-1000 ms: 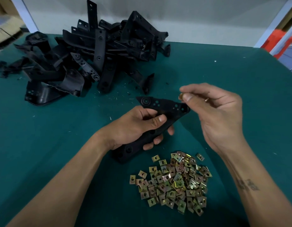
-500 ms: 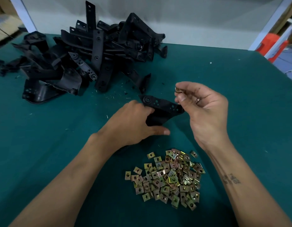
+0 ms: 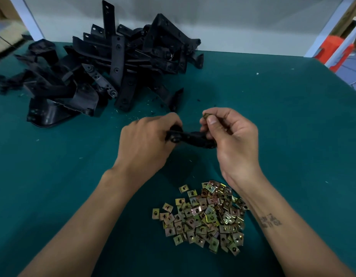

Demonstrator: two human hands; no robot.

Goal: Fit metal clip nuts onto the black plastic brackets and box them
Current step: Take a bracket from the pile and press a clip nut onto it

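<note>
Midway across the green felt table (image 3: 273, 116), held just above it: one black plastic bracket (image 3: 195, 138), gripped at its left end by the left hand (image 3: 147, 144), fingers curled round it. Right end of the bracket tucked against the lower fingers of the right hand (image 3: 233, 140). Pinched between that hand's thumb and forefinger, just above the bracket: a small brass-coloured metal clip nut (image 3: 205, 116), not yet on the plastic. Judged as the lining-up step, nut about to be slid onto an edge of the bracket.

Toward the near edge, right of centre: a loose heap of yellow-zinc square clip nuts (image 3: 203, 216), right forearm crossing just over its right side. Toward the far left corner: a tangled pile of black plastic brackets (image 3: 113, 76), with fine scraps scattered on the felt between pile and hands. No box in view.

Possible trouble from here: nut slipping out of a fingertip pinch and dropping into the heap or onto the felt; nut pushed on crooked or the wrong way round, since little of it shows and its orientation cannot be told; bracket twisting under the push, held firmly at one end only; forearm brushing the heap and scattering nuts toward the near edge.
</note>
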